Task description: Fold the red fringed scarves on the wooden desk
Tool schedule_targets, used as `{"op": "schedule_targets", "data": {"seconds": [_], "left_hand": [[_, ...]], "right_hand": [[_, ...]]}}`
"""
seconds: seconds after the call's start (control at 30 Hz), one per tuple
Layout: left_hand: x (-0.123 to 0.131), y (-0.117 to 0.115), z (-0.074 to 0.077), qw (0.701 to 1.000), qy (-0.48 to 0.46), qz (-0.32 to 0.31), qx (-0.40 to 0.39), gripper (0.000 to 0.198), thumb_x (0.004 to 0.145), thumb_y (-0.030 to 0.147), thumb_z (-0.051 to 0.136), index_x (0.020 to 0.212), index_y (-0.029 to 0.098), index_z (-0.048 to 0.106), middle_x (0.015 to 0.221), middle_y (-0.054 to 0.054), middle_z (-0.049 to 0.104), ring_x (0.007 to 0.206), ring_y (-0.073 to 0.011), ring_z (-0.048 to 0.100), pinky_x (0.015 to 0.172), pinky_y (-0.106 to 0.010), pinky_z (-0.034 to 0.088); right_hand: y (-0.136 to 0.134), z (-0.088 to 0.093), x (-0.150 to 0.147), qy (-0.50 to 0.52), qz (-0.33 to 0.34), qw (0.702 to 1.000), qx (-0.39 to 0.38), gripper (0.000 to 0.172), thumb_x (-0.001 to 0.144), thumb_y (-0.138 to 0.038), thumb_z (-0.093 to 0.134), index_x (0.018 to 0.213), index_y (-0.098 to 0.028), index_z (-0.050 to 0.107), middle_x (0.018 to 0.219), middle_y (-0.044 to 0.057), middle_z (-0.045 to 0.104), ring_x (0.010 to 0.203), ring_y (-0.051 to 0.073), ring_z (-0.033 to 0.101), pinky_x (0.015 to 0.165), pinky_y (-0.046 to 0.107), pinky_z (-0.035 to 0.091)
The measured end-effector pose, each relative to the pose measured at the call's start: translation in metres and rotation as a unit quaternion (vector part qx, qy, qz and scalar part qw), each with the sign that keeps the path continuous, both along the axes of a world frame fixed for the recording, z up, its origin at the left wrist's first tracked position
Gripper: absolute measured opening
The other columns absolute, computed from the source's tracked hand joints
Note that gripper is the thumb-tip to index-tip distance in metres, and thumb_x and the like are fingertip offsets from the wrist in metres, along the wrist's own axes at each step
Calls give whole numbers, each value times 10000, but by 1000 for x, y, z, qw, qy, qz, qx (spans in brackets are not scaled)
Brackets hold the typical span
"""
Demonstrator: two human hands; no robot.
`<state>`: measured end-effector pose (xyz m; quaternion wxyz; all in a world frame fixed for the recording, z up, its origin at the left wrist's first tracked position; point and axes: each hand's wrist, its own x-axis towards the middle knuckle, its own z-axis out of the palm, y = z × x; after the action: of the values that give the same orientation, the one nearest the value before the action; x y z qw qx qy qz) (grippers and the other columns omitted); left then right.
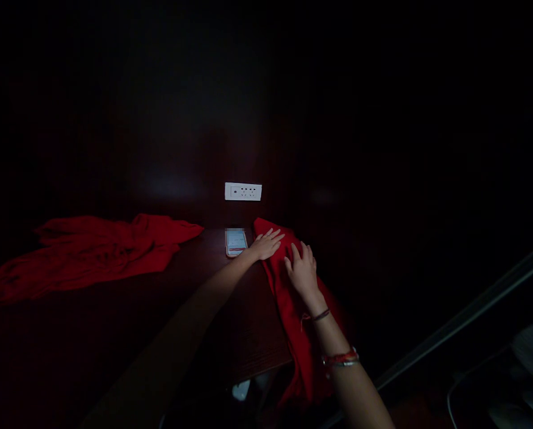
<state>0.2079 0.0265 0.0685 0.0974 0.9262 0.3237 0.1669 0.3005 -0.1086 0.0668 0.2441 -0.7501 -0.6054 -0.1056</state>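
Note:
A red cloth (288,298) lies spread over the right side of the dark table, its lower end hanging past the front edge. My left hand (267,244) rests flat near its far corner, fingers stretched out and holding nothing. Close by on the right, my right hand (303,271) is over the same cloth with its fingers apart; whether it presses on the fabric I cannot tell. Just left of my left hand lies a phone (236,243) with a lit screen.
A second red cloth (109,250) lies crumpled at the left of the dark wooden table (244,328). On the wall behind is a white socket panel (243,191). Beyond the table's front edge, a white object (241,390) shows below. Much of the surroundings is in darkness.

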Motion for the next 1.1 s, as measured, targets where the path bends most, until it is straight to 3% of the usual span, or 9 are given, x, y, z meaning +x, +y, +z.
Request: {"op": "schedule_targets", "data": {"seconds": [0.07,0.23,0.4,0.5,0.63,0.73,0.93,1.1], "left_hand": [[-3,-2,-4,1000,-2,7,3,424,836,305,248,1259,270,258,1352,-15,194,1235,-217,105,952,-483,147],[-4,-5,-8,1000,11,19,-6,440,825,316,283,1262,281,254,1356,-14,176,1234,-238,99,952,-505,121],[-10,-10,-2,999,-3,42,16,461,832,332,257,1284,258,204,1372,-18,96,1239,-242,59,956,-494,124],[-31,-13,6,998,-14,52,38,469,835,342,245,1289,241,192,1374,-22,83,1240,-242,42,954,-490,137],[-89,-23,3,993,-21,108,45,479,839,359,225,1294,214,181,1375,-31,76,1240,-241,37,945,-480,175],[-148,-36,-16,986,-18,164,29,485,842,386,195,1297,222,157,1376,-27,57,1241,-238,41,930,-484,204],[-262,-64,-66,955,10,291,51,485,844,365,222,1286,166,208,1369,-60,109,1241,-217,59,951,-423,211],[-314,-68,-77,908,1,402,117,458,844,328,250,1261,141,277,1357,-78,166,1236,-210,106,958,-381,222]], "right_hand": [[9,-12,8,-20,2,998,-56,490,807,-396,310,1262,-218,279,1335,99,202,1209,291,135,906,483,217],[14,-34,17,-25,18,990,-140,518,817,-434,266,1289,-227,215,1333,113,221,1200,282,190,914,470,203],[7,-16,14,-30,12,993,-116,529,816,-449,254,1283,-202,235,1321,130,238,1189,296,207,911,466,211],[2,-1,2,-35,19,995,-92,509,822,-436,246,1271,-198,261,1313,128,252,1185,295,218,910,457,220],[1,10,-32,-47,59,995,-59,504,826,-430,237,1254,-170,298,1293,138,283,1180,292,227,919,443,214],[7,8,-71,-37,107,993,-42,510,826,-437,233,1250,-163,301,1288,140,291,1177,287,230,917,437,218],[31,-19,-159,3,198,975,-97,478,833,-413,237,1241,-176,308,1275,130,313,1173,236,242,918,415,211],[49,-48,-208,0,241,958,-157,483,829,-416,240,1253,-189,286,1292,120,291,1189,238,210,919,422,190]]}}
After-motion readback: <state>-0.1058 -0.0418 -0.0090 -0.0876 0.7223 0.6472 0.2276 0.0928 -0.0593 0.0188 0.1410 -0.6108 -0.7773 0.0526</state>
